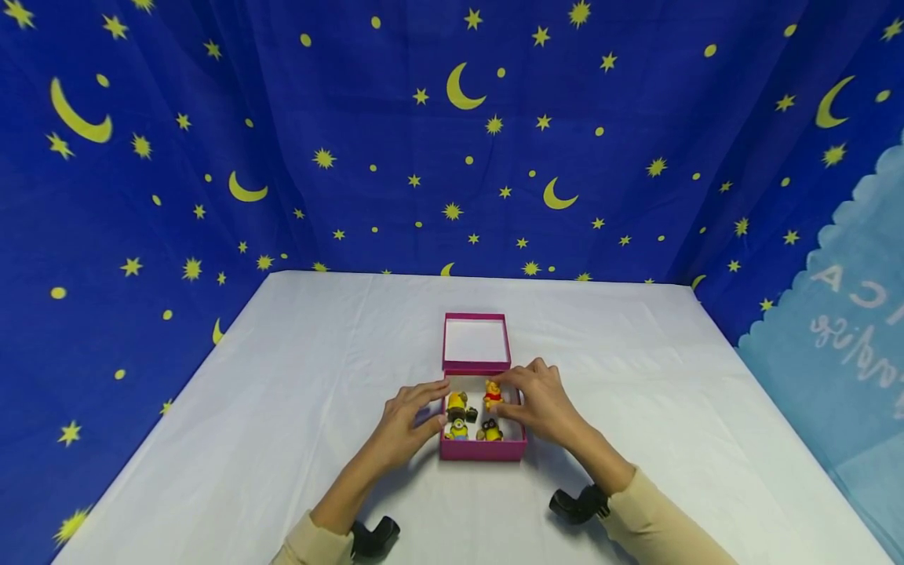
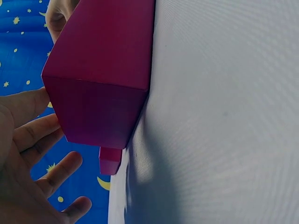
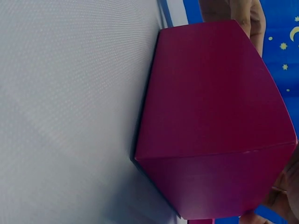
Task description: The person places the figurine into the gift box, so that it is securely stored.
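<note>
A magenta box (image 1: 483, 450) sits on the white cloth, holding several small toy figures. My right hand (image 1: 544, 402) reaches over its right wall, thumb and forefinger pinching an orange bear figurine (image 1: 493, 397) in a red shirt. Below that lies a yellow figurine with dark goggles (image 1: 490, 430). Along the left side are a yellow-and-brown figurine (image 1: 457, 405) and a one-eyed yellow Minion figurine (image 1: 458, 429), with a small dark piece (image 1: 472, 413) beside them. My left hand (image 1: 404, 424) rests its fingertips at the left wall, its fingers spread in the left wrist view.
Directly behind the box lies its magenta lid (image 1: 476, 366), white inside facing up. White cloth (image 1: 339, 337) covers the table. Blue curtains with yellow stars and moons (image 1: 395, 125) surround it, and a light-blue panel with lettering (image 1: 847, 329) hangs at the right.
</note>
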Motion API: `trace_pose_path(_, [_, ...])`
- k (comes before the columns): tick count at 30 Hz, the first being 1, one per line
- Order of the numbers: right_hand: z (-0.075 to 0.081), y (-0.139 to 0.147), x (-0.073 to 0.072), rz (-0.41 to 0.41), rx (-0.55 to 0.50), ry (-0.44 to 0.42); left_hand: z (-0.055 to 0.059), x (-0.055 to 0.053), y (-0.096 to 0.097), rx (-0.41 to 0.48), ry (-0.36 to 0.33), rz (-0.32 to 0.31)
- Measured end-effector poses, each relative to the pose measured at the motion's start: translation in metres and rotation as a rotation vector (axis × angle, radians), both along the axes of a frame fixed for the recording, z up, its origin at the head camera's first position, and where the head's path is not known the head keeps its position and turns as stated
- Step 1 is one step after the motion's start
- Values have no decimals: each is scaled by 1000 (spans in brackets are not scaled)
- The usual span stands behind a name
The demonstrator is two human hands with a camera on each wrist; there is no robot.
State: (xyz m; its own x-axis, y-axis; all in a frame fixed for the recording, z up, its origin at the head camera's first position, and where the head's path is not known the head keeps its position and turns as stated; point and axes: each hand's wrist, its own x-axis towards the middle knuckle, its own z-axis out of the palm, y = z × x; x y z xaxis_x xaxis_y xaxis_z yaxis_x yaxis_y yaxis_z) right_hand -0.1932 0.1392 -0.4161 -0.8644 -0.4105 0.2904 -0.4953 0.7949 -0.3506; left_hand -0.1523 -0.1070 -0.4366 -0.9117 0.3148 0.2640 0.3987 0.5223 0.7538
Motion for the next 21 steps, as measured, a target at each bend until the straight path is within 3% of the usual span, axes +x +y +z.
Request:
trace_pose_path(13, [0, -9, -3, -68, 55, -123, -1, 0, 0, -2, 12, 1])
trace_pose_path(21, [5, -16, -7, -79, 141, -176, -1, -1, 0, -4, 2, 2])
